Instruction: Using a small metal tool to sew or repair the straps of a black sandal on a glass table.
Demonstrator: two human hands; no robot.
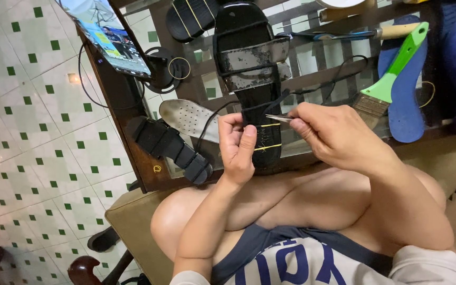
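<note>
nearest first: left hand is clenched round the heel end of a black sandal sole, thumb pressing the edge. right hand, at 3 o'clock from it, is pinched shut on a thin metal tool, prob tweezers or a needle, tip pointing at the sole. a black strap runs across btw the two hands.

handling imo: sole looks light and stiff-ish, rubbery so not slippery, not fragile. best hold is the heel end like now, fingers wrapped on the edge. strap is soft n floppy, needs a pinch grip.

looks: long flat black sole w/ two yellow lines near the heel and silvery worn bands mid way. it sticks out toward 12 o'clock over a dark slatted table.

further off: perforated grey insole at 10, green-handled brush at 2, blue sole under it.
</note>
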